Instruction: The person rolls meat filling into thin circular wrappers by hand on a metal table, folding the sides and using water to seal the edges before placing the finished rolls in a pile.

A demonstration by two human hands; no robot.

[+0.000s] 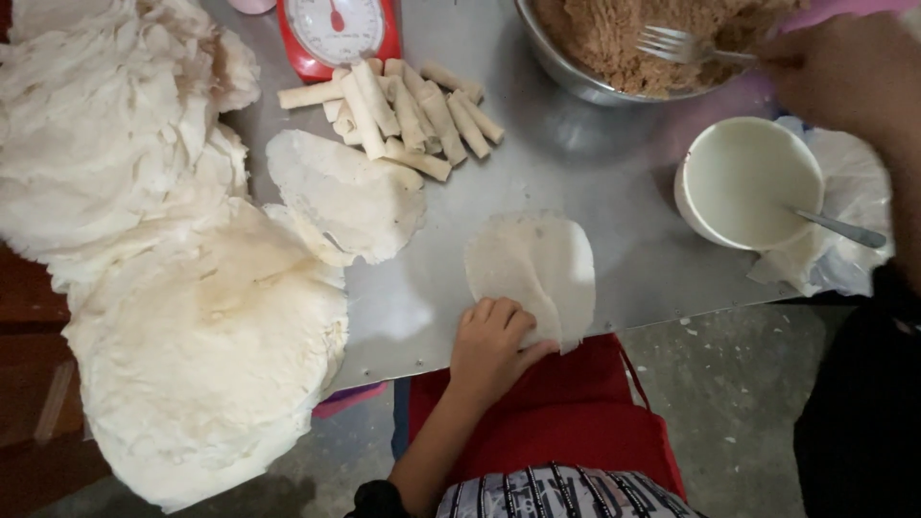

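Wrapper, a thin round spring-roll skin, lies flat near the front edge of the surface, with one side folded over on itself. I judge it very light, limp and easy to tear, a little tacky against its own fold; it wants lifting by an edge with flat fingers, not a pinch in the middle. My left hand rests on its near edge, fingers laid together and pressing it down, closed around nothing. My right hand reaches to the far right and holds the handle of a fork whose tines sit in the brown minced filling of a steel bowl.

Finished rolls lie piled just in front of a red kitchen scale. A loose wrapper lies beside them, and big stacks of wrappers fill the left side, overhanging the edge. A white cup with a spoon in it stands on a crumpled plastic bag to the right.

The surface is smooth dull metal, slightly floury. Below it I see a speckled concrete floor and a red apron. Light is dim.
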